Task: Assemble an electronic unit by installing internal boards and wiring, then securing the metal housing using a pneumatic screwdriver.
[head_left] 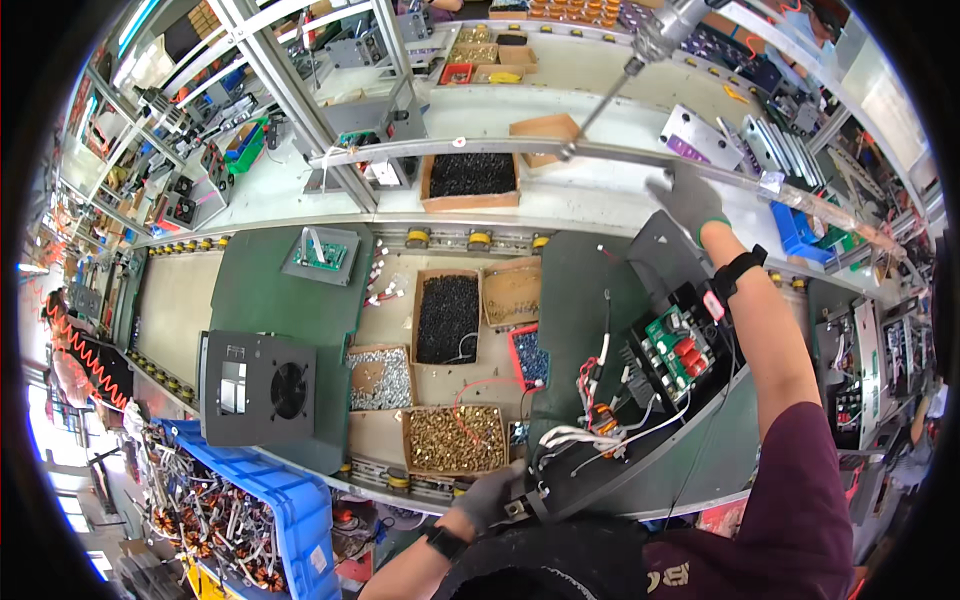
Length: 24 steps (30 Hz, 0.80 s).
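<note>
My left hand (488,502), in a grey glove, is closed at the near corner of a black metal chassis (622,462); its fingers are partly hidden. The chassis lies slantwise on the green work board, with a green circuit board (676,350) carrying red parts and a bundle of white cables (588,440) inside. Stretched out past its far end, my right hand (690,200) is gloved too and holds nothing I can see; its fingers are apart. A powered screwdriver (655,45) hangs up and left of that hand, its tip beside the metal rail (640,155).
Boxes of black screws (447,320), brass-coloured fasteners (455,440) and silver fasteners (378,378) stand mid-bench. To the left sit a grey fan housing (258,388) and a circuit board on a plate (320,255). A blue crate (300,500) of wired parts stands lower left.
</note>
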Each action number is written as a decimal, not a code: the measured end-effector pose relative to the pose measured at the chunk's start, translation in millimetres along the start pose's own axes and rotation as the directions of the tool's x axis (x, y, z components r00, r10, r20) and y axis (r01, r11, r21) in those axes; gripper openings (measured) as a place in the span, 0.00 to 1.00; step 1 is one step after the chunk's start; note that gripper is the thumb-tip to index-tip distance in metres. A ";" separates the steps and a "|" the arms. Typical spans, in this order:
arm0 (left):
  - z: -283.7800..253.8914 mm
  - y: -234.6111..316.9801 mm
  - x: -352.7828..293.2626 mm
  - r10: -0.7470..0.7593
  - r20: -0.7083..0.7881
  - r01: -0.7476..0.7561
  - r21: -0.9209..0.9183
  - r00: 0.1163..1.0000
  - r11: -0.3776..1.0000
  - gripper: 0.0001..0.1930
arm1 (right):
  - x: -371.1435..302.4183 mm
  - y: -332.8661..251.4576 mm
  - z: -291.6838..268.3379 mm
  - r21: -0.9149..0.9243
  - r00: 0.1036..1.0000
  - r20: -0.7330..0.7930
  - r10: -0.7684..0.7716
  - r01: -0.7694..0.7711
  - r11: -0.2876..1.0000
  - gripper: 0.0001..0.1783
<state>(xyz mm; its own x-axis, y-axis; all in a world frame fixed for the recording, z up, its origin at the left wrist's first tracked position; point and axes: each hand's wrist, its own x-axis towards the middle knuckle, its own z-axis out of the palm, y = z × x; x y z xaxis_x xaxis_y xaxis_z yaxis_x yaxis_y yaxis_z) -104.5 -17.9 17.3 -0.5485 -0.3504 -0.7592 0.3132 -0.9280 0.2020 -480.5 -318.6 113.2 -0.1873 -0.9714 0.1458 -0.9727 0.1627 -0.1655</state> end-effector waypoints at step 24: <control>11.4 -3.4 33.0 0.851 -0.091 -0.118 0.977 0.516 0.177 0.26 | -547.1 127.6 44.1 0.374 0.763 -0.230 0.604 -0.503 0.779 0.18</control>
<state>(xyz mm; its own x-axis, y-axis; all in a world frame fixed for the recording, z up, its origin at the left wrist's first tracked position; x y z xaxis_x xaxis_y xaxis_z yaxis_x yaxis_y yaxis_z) -132.6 -27.8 -1.4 0.0542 -0.9595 -0.2766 -0.6374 -0.2464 0.7300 -496.1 226.0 -30.7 -0.7616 -0.6035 0.2360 -0.6124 0.5511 -0.5668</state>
